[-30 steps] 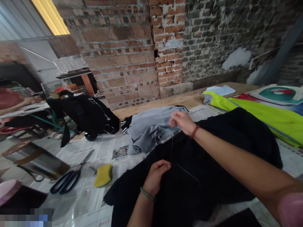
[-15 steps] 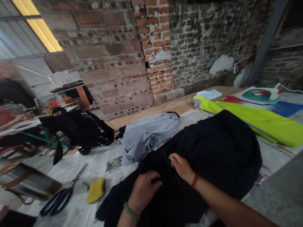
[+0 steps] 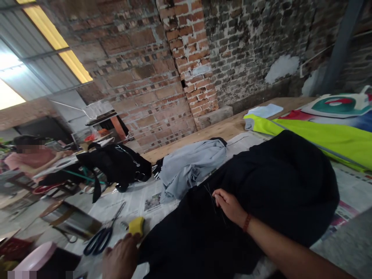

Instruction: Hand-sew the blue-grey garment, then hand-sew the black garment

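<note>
A dark garment [image 3: 244, 232] is bunched in a large heap in front of me. My right hand [image 3: 229, 205] rests on its upper middle, fingers pinched together. Thin pale thread [image 3: 208, 190] runs over the cloth to those fingertips; whether a needle is between them is too small to see. Off the garment to the left, my left hand [image 3: 121, 255] is slightly blurred, its fingers partly stretched out. Its fingertips overlap the lower edge of the yellow sponge [image 3: 136, 225] in view; whether they touch it I cannot tell. Dark-handled scissors [image 3: 100, 238] lie just left of that hand.
Newspaper [image 3: 116, 205] covers the table. A metal can [image 3: 71, 221] and a pink-lidded container [image 3: 37, 257] stand at left. Behind lie a black bag [image 3: 119, 164], grey cloth [image 3: 192, 159], a neon-yellow garment [image 3: 314, 135] and an iron [image 3: 337, 105]. Another person [image 3: 31, 159] sits far left.
My left hand has left the dark garment and moved down and left toward the sponge and scissors. My right hand stays pinched at the thread. The view has swung left.
</note>
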Tool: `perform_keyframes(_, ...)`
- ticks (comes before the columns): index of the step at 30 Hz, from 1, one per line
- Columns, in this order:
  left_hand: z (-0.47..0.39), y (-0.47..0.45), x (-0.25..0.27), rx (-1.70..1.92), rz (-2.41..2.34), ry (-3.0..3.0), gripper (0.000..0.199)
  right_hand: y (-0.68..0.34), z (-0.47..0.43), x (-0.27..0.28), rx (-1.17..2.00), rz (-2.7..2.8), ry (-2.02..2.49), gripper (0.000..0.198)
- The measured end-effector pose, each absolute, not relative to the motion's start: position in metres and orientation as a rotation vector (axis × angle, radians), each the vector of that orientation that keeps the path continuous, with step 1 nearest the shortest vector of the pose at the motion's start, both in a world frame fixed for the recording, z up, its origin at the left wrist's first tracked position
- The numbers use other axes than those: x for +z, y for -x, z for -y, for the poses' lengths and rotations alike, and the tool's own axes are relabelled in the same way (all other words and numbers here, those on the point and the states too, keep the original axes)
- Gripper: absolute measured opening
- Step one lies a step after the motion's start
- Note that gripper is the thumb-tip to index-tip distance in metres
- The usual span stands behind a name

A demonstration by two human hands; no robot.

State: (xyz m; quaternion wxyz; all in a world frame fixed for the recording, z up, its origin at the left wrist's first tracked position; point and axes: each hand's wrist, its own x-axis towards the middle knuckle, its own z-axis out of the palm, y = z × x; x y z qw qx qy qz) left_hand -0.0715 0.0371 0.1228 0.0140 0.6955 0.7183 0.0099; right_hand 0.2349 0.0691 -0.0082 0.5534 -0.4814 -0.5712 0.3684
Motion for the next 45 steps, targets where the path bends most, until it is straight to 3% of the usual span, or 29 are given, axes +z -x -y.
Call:
perform_keyframes(3, -0.034, 0.032, 0.123, 0.343, -2.204, -2.564, 0.030, -0.235, -0.068, -0.010, 0.865, 1.354, 1.125, 0.021)
perform_keyframes(6, -0.040, -0.020, 0.112, 0.841, -1.680, -2.647, 0.024, -0.235, -0.066, -0.011, 0.871, 1.354, 1.108, 0.022)
perform_keyframes(14, -0.067, -0.075, 0.056, 0.417, -1.286, -2.040, 0.020, -0.235, -0.069, -0.010, 0.828, 1.324, 1.113, 0.023)
perform_keyframes(22, -0.069, -0.054, 0.027, 0.502, -1.140, -1.610, 0.016, -0.232, -0.071, -0.015, 0.795, 1.292, 1.140, 0.025)
perform_keyframes(29, -0.070, -0.049, 0.026, 0.611, -1.137, -1.307, 0.015, -0.242, -0.039, 0.032, 0.430, 1.382, 1.154, 0.023)
perform_keyframes(37, -0.065, -0.055, 0.037, 0.695, -1.158, -1.320, 0.011, -0.217, 0.010, 0.021, 0.846, 1.715, 1.421, 0.030)
perform_keyframes(45, -0.064, -0.056, 0.038, 0.716, -1.192, -1.414, 0.010, -0.212, 0.000, 0.017, 0.821, 1.744, 1.433, 0.027)
